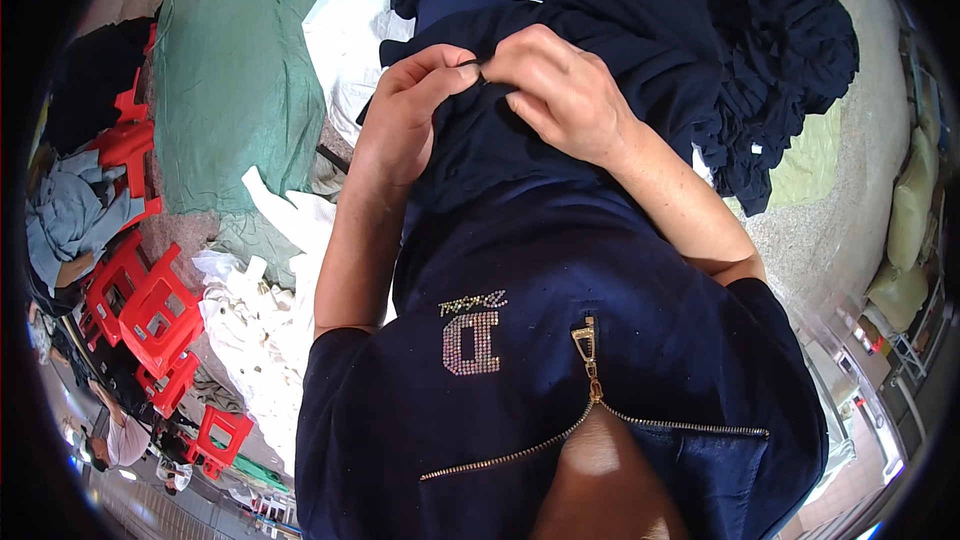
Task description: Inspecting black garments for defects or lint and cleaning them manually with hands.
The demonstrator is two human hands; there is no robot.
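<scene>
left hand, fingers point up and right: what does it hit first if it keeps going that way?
The left hand already pinches the dark navy garment; straight on, its fingertips would likely meet the right hand, which they nearly touch.

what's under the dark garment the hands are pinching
Both hands, left and right, pinch a navy garment. Below it shows only the person's own navy zip top. Beyond it lies a navy cloth pile. Whatever sits directly beneath the garment is covered.
</scene>
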